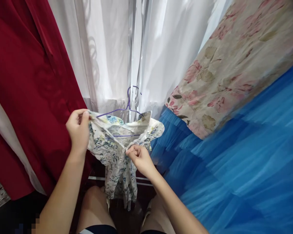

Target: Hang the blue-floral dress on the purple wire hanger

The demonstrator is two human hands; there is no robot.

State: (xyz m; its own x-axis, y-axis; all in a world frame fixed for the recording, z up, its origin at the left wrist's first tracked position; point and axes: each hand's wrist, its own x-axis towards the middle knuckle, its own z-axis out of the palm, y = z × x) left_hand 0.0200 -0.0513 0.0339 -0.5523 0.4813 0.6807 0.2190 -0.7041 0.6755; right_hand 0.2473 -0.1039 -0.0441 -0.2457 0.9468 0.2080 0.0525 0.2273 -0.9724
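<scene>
A white dress [112, 159] with a blue and yellow floral print hangs on a purple wire hanger [129, 105] in front of me. My left hand [78, 128] pinches its left shoulder edge close to the hanger's end. Lower, at the middle of the neck opening, my right hand [139, 156] is closed on the open edge, where a zipper pull seems to sit at the fingertips. The opening spreads in a V above that point, and the hanger's lower bar shows inside it. The dress's skirt falls between my knees.
White curtains [107, 48] hang behind the dress. A dark red cloth [39, 97] drapes on the left. To the right are a beige floral fabric [210, 87] and a blue ruffled tulle [234, 162]. A thin pale bar [95, 178] runs low behind the dress.
</scene>
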